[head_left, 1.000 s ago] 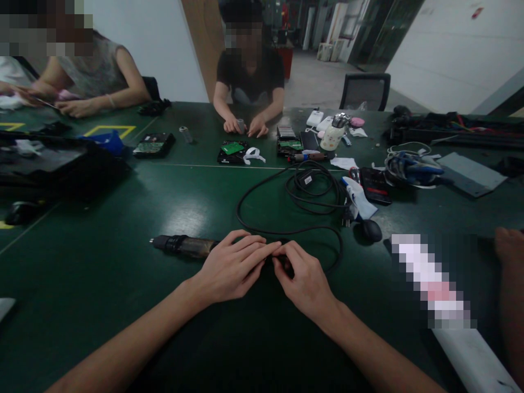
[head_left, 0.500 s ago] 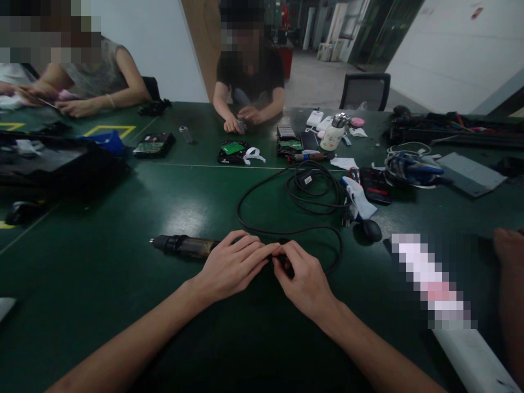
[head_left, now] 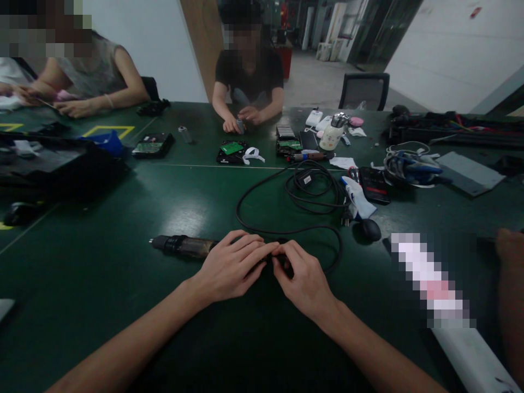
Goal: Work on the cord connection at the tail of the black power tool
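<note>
A dark electric screwdriver (head_left: 186, 246) lies on its side on the green table, its bit end pointing left. My left hand (head_left: 235, 262) is closed over its rear half, palm down, so that part is hidden. At the tool's tail end, my right hand (head_left: 301, 273) is closed with thumb and forefinger bent together around the black cord (head_left: 339, 240). The fingertips of both hands meet there, and they cover where the cord joins the tool. From there the cord loops away to the right and back across the table.
Beyond the cord's coils lie a second screwdriver (head_left: 313, 156), circuit-board drives (head_left: 231, 150) and a white patterned bottle (head_left: 332, 135). A black mouse (head_left: 370, 230) sits to the right, near a long white object (head_left: 470, 349). Two co-workers sit opposite; another person's arm (head_left: 510, 273) shows at right.
Both hands stay in place on the screwdriver and its cord, with only a slight shift of the left fingers. The view has moved a touch.
</note>
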{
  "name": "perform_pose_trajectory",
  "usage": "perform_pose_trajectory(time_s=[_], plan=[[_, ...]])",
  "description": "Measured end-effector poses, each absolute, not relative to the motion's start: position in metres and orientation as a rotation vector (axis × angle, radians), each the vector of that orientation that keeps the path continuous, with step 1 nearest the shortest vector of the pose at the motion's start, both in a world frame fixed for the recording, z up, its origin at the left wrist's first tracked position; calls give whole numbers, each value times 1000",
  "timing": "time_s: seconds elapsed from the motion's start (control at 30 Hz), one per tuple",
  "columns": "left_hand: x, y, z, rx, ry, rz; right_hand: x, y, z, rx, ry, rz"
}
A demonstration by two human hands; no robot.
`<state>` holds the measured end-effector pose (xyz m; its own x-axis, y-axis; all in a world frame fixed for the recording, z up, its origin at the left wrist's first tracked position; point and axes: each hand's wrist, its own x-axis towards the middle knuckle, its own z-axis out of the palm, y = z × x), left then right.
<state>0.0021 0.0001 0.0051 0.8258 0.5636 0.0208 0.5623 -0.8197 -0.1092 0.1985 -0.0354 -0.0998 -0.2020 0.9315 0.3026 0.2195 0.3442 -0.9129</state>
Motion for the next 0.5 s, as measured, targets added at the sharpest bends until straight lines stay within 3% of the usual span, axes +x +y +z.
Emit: perform_pose_trajectory(time_s=[0.5], plan=[[2,0,5,-2885,-885,34,198,-36,-100,-1059,-1659,937]])
